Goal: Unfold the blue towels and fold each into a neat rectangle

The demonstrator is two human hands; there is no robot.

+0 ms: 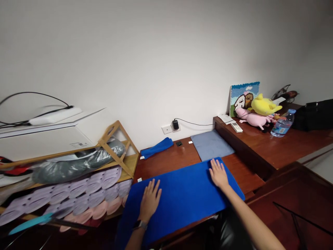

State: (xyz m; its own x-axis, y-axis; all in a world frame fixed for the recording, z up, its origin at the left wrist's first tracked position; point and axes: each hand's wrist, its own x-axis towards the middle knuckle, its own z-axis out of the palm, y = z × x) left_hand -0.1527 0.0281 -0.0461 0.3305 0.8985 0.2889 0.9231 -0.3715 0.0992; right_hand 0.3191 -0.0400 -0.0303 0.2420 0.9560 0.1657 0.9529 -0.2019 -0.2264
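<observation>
A blue cloth (187,194) lies spread flat over the front of the wooden desk, its left end hanging past the desk's edge. My left hand (150,200) rests palm down on its left part, fingers stretched out; a dark watch band circles that wrist. Toward the far right corner of the cloth, my right hand (219,173) lies flat with fingers spread. Neither hand grips anything. Behind the cloth, a folded blue cloth (157,148) sits by the wall, and a grey-blue mat (212,146) lies to its right.
On the left stands a wooden rack (127,166) with lilac slippers (87,185) and a white box (52,137) on top. The raised right ledge holds a remote (236,127), plush toys (265,105) and a water bottle (283,123). A black plug (175,124) is in the wall socket.
</observation>
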